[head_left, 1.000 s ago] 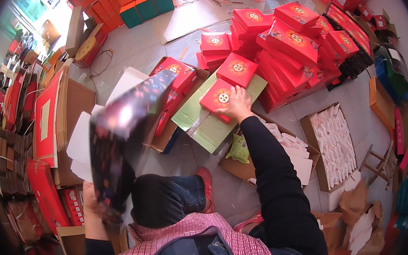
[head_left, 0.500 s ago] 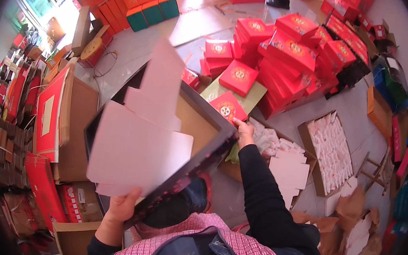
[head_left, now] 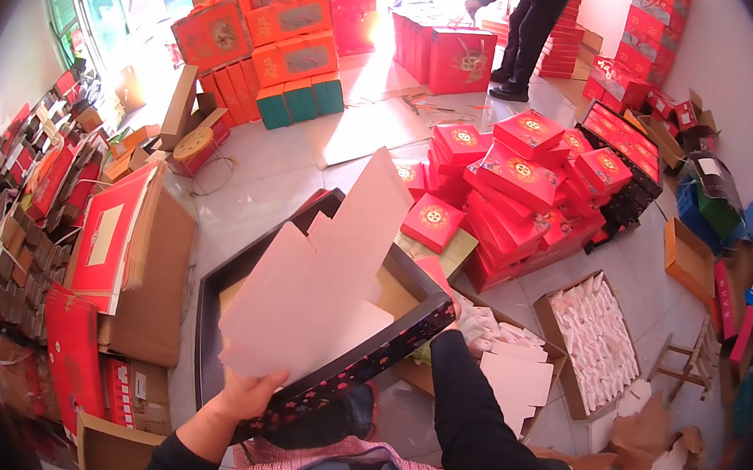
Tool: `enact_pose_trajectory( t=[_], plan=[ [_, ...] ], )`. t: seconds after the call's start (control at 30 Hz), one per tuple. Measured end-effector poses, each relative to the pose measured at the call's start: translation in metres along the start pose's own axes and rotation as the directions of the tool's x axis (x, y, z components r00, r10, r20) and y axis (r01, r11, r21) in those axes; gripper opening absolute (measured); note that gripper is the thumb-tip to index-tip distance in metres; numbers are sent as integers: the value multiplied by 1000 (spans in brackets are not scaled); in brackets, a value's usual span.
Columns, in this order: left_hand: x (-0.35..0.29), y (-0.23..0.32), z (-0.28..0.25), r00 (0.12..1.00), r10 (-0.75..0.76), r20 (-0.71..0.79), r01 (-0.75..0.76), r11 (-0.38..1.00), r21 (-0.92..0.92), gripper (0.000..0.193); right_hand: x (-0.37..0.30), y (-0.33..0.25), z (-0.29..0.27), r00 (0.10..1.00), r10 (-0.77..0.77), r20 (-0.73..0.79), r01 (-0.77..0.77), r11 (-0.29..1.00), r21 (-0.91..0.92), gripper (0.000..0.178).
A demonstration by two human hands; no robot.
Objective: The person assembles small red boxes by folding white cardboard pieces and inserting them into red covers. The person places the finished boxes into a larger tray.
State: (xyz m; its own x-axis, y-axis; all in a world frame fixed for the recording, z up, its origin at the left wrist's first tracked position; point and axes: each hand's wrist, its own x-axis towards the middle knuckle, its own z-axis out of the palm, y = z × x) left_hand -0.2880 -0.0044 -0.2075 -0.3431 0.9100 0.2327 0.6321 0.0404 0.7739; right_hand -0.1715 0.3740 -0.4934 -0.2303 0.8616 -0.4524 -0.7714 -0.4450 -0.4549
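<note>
From the head view, the dark patterned box tray (head_left: 339,340) is tipped up in front of the person's chest, its long axis running from lower left to upper right, with a pale folded cardboard insert (head_left: 316,293) standing in it. The left hand (head_left: 239,396) is closed around the near lower edge of tray and insert together. The right hand (head_left: 453,308) is mostly hidden behind the tray's far right corner, so its grip cannot be told, and both sit about equally near.
</note>
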Motion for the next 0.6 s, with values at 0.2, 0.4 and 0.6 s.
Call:
enact_pose_trajectory(
  t=[0.2,0.4,0.6],
  plan=[
    [56,23,9,990,116,75,-110,990,-83,22,-44,-99,-99,1000,-6,3,7,986,-167,38],
    [108,-31,47,989,-126,76,147,878,-455,24,-137,-258,-71,961,-224,163,267,908,-322,51],
    [107,-73,17,974,-170,-150,37,773,-633,33,-192,-321,62,881,-291,373,431,819,-379,38]
  ],
)
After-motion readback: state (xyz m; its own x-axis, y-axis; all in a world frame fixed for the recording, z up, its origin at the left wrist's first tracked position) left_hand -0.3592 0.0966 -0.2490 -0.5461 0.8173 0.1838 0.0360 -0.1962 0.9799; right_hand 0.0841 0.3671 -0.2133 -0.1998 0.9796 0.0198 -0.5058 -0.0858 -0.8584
